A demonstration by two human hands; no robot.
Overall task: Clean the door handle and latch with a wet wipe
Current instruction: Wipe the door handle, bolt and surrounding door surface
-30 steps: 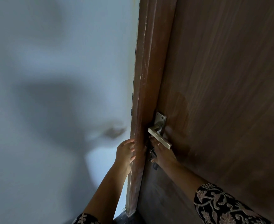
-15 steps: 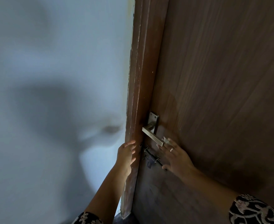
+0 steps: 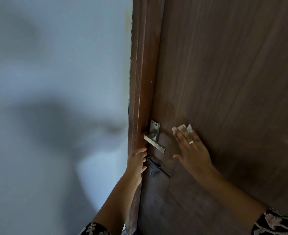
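Gripping the door edge point(image 3: 140, 102), left hand point(image 3: 136, 164) curls beside the dark latch point(image 3: 155, 167). Right hand point(image 3: 193, 150) lies flat, fingers spread, pressing the wet wipe point(image 3: 184, 128) on the door panel point(image 3: 233, 73), just right of the lever handle point(image 3: 154, 143). Neither fitting is under the wipe; cleaning likely unfinished.

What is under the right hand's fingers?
A pale wipe peeks out past the fingertips of the right hand, pressed flat on the door. The rest of it is covered.
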